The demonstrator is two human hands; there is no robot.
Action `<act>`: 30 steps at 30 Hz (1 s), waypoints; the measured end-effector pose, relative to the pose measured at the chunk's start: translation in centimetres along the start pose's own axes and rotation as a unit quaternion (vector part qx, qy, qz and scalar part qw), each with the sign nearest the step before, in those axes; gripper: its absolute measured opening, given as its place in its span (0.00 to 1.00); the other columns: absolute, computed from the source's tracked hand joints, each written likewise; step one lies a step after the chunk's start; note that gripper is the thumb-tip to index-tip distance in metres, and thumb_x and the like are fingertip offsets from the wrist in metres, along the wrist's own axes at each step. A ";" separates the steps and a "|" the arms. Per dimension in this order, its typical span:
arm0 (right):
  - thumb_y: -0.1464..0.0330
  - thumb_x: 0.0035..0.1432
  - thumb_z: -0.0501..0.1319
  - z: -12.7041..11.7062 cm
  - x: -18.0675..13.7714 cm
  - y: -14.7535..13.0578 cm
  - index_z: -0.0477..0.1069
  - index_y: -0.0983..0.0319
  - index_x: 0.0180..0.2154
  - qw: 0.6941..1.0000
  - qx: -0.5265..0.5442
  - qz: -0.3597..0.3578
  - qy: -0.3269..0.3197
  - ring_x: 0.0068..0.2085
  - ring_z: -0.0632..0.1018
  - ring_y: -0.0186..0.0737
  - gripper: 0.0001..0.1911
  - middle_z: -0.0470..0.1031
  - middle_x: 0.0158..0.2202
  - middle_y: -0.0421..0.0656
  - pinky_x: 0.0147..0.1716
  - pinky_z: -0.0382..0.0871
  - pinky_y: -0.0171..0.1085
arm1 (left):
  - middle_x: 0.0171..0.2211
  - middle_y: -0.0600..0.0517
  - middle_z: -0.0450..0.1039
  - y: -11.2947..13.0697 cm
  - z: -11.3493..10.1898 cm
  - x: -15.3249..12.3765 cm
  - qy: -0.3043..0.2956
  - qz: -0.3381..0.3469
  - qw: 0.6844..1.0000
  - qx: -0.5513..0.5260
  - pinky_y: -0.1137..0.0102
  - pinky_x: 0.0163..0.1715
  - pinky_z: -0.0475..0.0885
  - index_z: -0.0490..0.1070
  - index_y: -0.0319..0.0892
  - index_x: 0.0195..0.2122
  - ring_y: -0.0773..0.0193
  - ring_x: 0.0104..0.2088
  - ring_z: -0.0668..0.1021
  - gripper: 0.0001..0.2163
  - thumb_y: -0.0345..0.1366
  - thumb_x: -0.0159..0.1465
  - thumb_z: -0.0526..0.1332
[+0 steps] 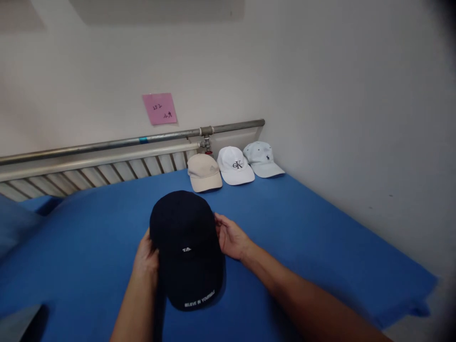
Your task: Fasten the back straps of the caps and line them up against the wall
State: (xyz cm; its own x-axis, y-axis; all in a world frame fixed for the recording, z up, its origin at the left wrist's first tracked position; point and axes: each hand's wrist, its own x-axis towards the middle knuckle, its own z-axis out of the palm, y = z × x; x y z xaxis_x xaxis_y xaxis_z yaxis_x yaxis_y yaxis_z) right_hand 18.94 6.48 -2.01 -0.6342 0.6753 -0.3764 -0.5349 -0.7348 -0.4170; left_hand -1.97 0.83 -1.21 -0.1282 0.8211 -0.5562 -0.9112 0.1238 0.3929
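My left hand (146,256) and right hand (231,236) flank a black fabric baseball cap (185,237), fingers clasping its sides, mid blue-covered table (302,223); a row of three pale fabric caps (235,165) sits at 12 o'clock

I hold a black baseball cap (187,247) over the blue tabletop (302,228), its brim toward me with white lettering along the edge. My left hand (146,259) grips its left side and my right hand (231,236) its right. By the far wall sit three caps in a row: a beige cap (204,172), a white cap (234,165) with a black logo, and a pale blue cap (262,159). A pink sticky note (160,108) hangs on the wall above a metal pipe (131,141).
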 end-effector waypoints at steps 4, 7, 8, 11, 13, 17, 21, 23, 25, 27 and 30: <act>0.67 0.60 0.59 0.0 0.1 -0.2 0.73 0.63 0.30 1.000 0.012 0.003 0.005 0.25 0.77 0.34 0.08 0.78 0.23 0.38 0.32 0.68 0.34 | 0.26 0.47 0.81 -0.3 0.1 0.5 -0.018 0.017 1.000 -0.003 0.64 0.45 0.76 0.77 0.37 0.37 0.58 0.33 0.83 0.12 0.32 0.65 0.54; 0.68 0.60 0.58 0.1 0.2 -0.3 0.74 0.62 0.29 0.999 0.022 -0.013 0.034 0.26 0.78 0.35 0.08 0.79 0.24 0.38 0.34 0.69 0.35 | 0.26 0.48 0.80 -0.5 0.3 0.2 -0.042 0.056 0.997 -0.024 0.70 0.41 0.77 0.77 0.37 0.32 0.63 0.28 0.82 0.15 0.32 0.67 0.52; 0.68 0.59 0.58 0.1 0.2 -0.4 0.74 0.62 0.29 0.999 0.024 -0.019 0.042 0.27 0.78 0.35 0.08 0.79 0.24 0.38 0.34 0.69 0.35 | 0.26 0.49 0.80 -0.6 0.4 0.0 -0.057 0.068 0.996 -0.029 0.71 0.39 0.77 0.77 0.37 0.31 0.64 0.27 0.82 0.16 0.33 0.68 0.50; 0.69 0.59 0.58 0.1 0.3 -0.5 0.74 0.62 0.28 0.998 0.024 -0.027 0.051 0.27 0.78 0.35 0.10 0.78 0.23 0.38 0.35 0.69 0.35 | 0.27 0.47 0.81 -1.0 0.8 -0.8 -0.109 0.069 0.992 -0.012 0.69 0.41 0.77 0.78 0.37 0.35 0.63 0.29 0.83 0.20 0.38 0.70 0.46; 0.69 0.59 0.58 -0.1 0.4 -0.7 0.74 0.62 0.27 0.998 0.023 -0.028 0.053 0.27 0.78 0.36 0.10 0.78 0.23 0.38 0.36 0.69 0.36 | 0.29 0.46 0.81 -1.3 1.0 -1.2 -0.121 0.053 0.991 0.004 0.66 0.44 0.76 0.78 0.36 0.37 0.61 0.31 0.83 0.21 0.40 0.71 0.45; 0.70 0.58 0.60 -0.7 0.9 -0.7 0.74 0.62 0.27 0.998 0.026 -0.032 0.056 0.27 0.77 0.36 0.08 0.78 0.22 0.38 0.36 0.69 0.36 | 0.32 0.46 0.82 -1.7 1.3 -1.3 -0.116 0.033 0.993 0.001 0.66 0.47 0.75 0.78 0.38 0.38 0.61 0.35 0.83 0.19 0.36 0.70 0.47; 0.70 0.57 0.60 -1.4 1.5 -0.6 0.74 0.61 0.26 0.997 0.033 -0.042 0.059 0.27 0.77 0.35 0.08 0.78 0.23 0.38 0.37 0.68 0.36 | 0.28 0.46 0.81 -1.9 1.4 -1.3 -0.072 0.008 0.997 0.023 0.65 0.43 0.77 0.79 0.37 0.36 0.60 0.32 0.83 0.18 0.35 0.70 0.48; 0.69 0.57 0.61 -1.6 1.7 -0.5 0.74 0.61 0.26 0.997 0.034 -0.043 0.060 0.28 0.77 0.35 0.08 0.78 0.23 0.38 0.36 0.68 0.35 | 0.26 0.46 0.80 -1.9 1.5 -1.3 -0.047 0.000 0.998 0.038 0.63 0.43 0.77 0.78 0.36 0.35 0.59 0.30 0.83 0.17 0.36 0.69 0.50; 0.68 0.58 0.60 -1.6 1.8 -0.4 0.74 0.62 0.25 0.997 0.035 -0.040 0.062 0.27 0.77 0.36 0.09 0.78 0.23 0.38 0.36 0.68 0.36 | 0.27 0.45 0.80 -2.0 1.5 -1.2 -0.036 -0.013 0.998 0.048 0.59 0.45 0.76 0.78 0.35 0.35 0.57 0.30 0.83 0.16 0.36 0.68 0.52; 0.69 0.58 0.60 -1.5 1.8 -0.4 0.74 0.62 0.25 0.997 0.038 -0.038 0.062 0.27 0.77 0.35 0.10 0.77 0.22 0.38 0.36 0.68 0.35 | 0.30 0.43 0.81 -2.0 1.4 -1.1 -0.034 -0.022 0.998 0.051 0.56 0.48 0.74 0.78 0.34 0.36 0.55 0.32 0.83 0.15 0.37 0.67 0.54; 0.69 0.58 0.60 -1.4 1.7 -0.5 0.74 0.62 0.25 0.997 0.041 -0.037 0.054 0.27 0.77 0.35 0.10 0.77 0.22 0.38 0.37 0.68 0.35 | 0.31 0.44 0.81 -2.0 1.3 -1.0 -0.042 -0.010 0.998 0.036 0.58 0.49 0.73 0.78 0.35 0.37 0.56 0.33 0.83 0.14 0.35 0.67 0.53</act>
State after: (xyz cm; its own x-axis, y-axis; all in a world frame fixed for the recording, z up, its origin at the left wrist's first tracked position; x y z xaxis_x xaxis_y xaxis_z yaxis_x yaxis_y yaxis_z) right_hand 18.96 8.09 -3.59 -0.5296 0.7273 -0.4365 -0.6250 -0.6825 -0.3789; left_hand 0.53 0.47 -0.48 -0.0735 0.8614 -0.5025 -0.8821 0.1789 0.4357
